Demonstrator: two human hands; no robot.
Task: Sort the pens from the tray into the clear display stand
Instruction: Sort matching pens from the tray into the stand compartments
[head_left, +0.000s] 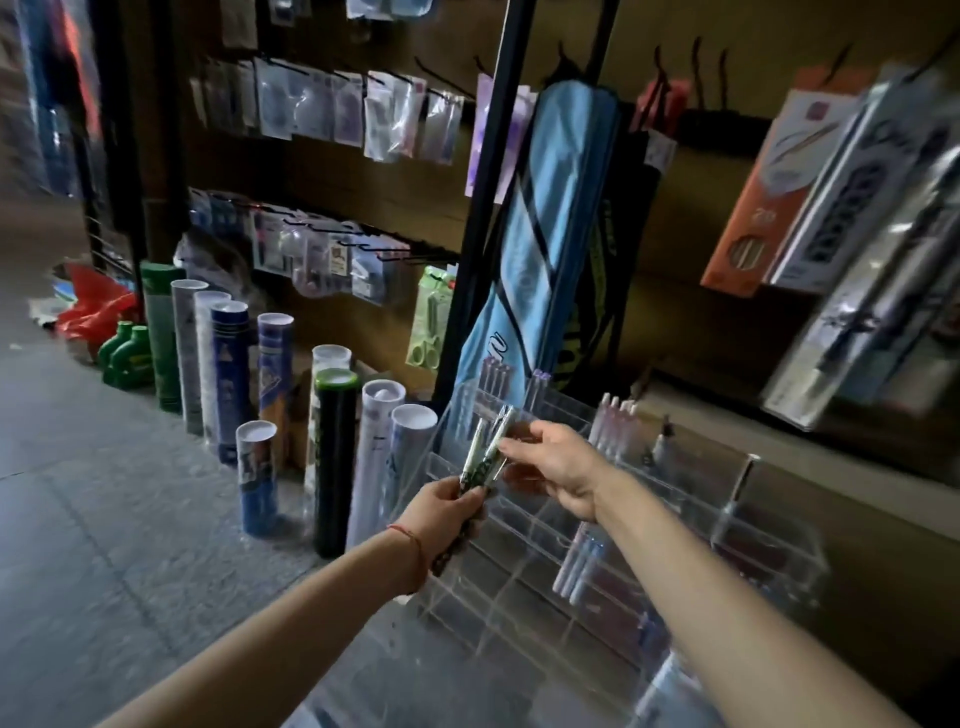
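A small bunch of green-and-white pens fans upward in front of the clear display stand. My left hand grips the bunch at its lower end. My right hand pinches the upper part of one pen with thumb and fingers. The stand has several tiered compartments; pale pens sit in a middle one, pinkish pens in an upper right one, and dark pens in the top row. The image is blurred, and no tray shows.
Upright shuttlecock tubes crowd the floor just left of the stand. A blue racket bag leans behind it against a black post. Packaged goods hang on hooks at the back, and boxed items jut out at the right.
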